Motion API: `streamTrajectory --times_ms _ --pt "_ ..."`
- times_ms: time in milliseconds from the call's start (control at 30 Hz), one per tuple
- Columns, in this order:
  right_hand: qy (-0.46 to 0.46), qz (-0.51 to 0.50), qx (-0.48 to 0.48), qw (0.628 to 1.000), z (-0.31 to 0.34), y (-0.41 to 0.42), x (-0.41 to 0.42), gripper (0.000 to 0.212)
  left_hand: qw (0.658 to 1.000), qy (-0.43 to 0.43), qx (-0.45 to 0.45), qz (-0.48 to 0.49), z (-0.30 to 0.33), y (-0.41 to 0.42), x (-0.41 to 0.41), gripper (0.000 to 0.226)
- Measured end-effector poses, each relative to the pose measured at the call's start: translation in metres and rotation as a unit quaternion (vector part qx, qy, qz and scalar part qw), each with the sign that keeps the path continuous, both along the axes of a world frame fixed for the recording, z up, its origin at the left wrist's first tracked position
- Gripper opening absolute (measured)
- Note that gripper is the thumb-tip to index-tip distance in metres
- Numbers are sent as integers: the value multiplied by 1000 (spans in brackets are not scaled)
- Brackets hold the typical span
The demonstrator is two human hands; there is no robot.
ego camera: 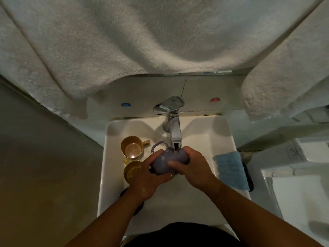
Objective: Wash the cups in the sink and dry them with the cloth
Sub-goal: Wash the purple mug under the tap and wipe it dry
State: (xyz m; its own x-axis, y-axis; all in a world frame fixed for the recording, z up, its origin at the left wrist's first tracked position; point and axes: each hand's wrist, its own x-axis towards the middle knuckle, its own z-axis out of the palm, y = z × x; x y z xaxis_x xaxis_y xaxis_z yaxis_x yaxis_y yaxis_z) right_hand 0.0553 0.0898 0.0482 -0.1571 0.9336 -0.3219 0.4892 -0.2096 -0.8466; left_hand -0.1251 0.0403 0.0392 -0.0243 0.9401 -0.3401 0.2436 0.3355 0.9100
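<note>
Both my hands, left [153, 172] and right [191, 166], grip the purple cup [162, 160] under the tap [175, 132], hiding its mouth. Left, my wrist half covers a yellow cup [130, 172].

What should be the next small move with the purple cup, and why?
Probably keep turning the purple cup under the tap: both the left hand and right hand grip it below the spout, while the blue cloth lies untouched on the sink rim.

Lilac cup [164, 162], tan cup [132, 147], yellow cup [130, 171], white sink [222, 132], chrome tap [171, 120], light blue ribbed cloth [231, 169], off-white towel [142, 36], blue sticker [126, 104], red sticker [214, 99]
</note>
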Motion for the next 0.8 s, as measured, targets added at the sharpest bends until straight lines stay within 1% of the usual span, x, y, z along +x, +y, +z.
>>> streamTrajectory --times_ms 33,67,100,133,167,200,233,267,300,367,400,433,467,500,533,567,600,633,700,767,800 --pt "11 -24 -2 1000 -1 2 0 9 1000 6 1 -5 1 -1 1 82" --pt "11 -44 -2 999 0 4 -1 9 1000 11 1 -8 1 -1 2 82" --pt "24 -49 -7 998 -1 4 0 9 1000 9 -4 -8 1 -2 2 82" --pt "24 -26 -10 999 0 3 1 5 1000 2 -10 -3 2 -2 1 81" --pt "27 1 -3 1000 0 1 1 13 1000 -6 -14 2 1 -2 0 81" --pt "8 35 3 999 2 -2 2 25 1000 -11 -12 4 0 -2 -1 82" --pt "0 40 9 999 -1 -3 2 30 1000 -7 -6 1 -2 -2 -2 83" --pt "-14 21 6 1000 0 -1 1 23 1000 5 1 -6 -3 -2 -2 84" --pt "-9 -14 -2 1000 0 2 1 11 1000 21 5 -14 -4 -3 -1 86" --pt "-8 -66 -8 998 -2 5 -1 15 999 40 8 -18 -3 -2 1 88" --pt "-3 -49 -12 999 -3 3 -2 10 999 46 17 -17 -3 -2 1 89" --pt "9 -26 -15 999 0 1 -3 17 998 55 31 -17 -4 -1 1 89" --pt "10 6 -22 1000 0 -2 -4 34 996 66 48 -23 -5 0 1 88" --pt "18 19 -26 999 -1 -4 -4 42 995 73 59 -31 -6 1 0 86" --pt "20 6 -27 999 0 -5 -5 38 994 78 62 -38 -6 2 0 85" --pt "27 -27 -30 999 0 -3 -6 24 994 80 59 -42 -4 3 0 85" --pt "32 -65 -33 997 2 0 -6 8 995 78 54 -42 -3 3 0 84" --pt "31 -91 -37 995 2 2 -6 7 996 68 45 -34 -2 2 1 84" --pt "56 -103 -44 992 4 3 -4 13 999 32 24 2 -1 0 3 86" --pt "86 -70 -53 992 1 1 2 13 999 -7 -9 33 -3 -1 4 86" --pt "83 -46 -56 994 0 0 4 26 999 -13 -27 34 -4 -2 3 84"
